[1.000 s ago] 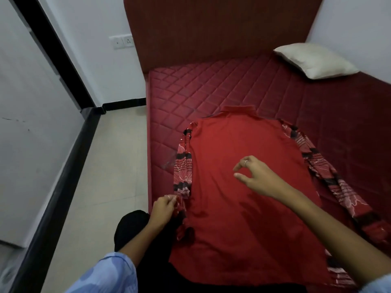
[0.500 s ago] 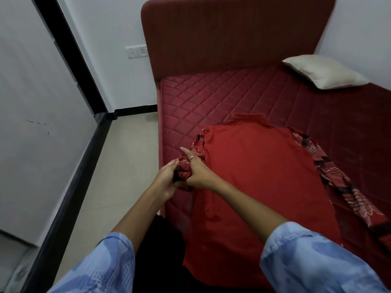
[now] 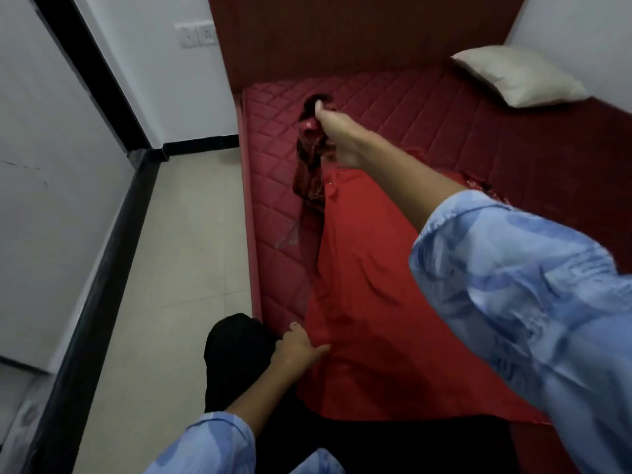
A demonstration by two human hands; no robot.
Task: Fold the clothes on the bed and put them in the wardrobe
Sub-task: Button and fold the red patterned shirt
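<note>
The right hand point(image 3: 337, 136) holds the patterned sleeve point(image 3: 309, 159) in a tight grip above the bed point(image 3: 393, 107). The left hand point(image 3: 297, 348) pinches the red garment point(image 3: 369, 302) by its near edge.

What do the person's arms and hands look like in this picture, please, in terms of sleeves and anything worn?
Both arms wear loose light blue sleeves with a darker blue blotchy pattern. The right sleeve is pushed up, leaving the forearm bare; the left sleeve ends in a cuff below the elbow. The left hand and right hand are bare, without gloves; no ring can be made out in this frame.
</note>
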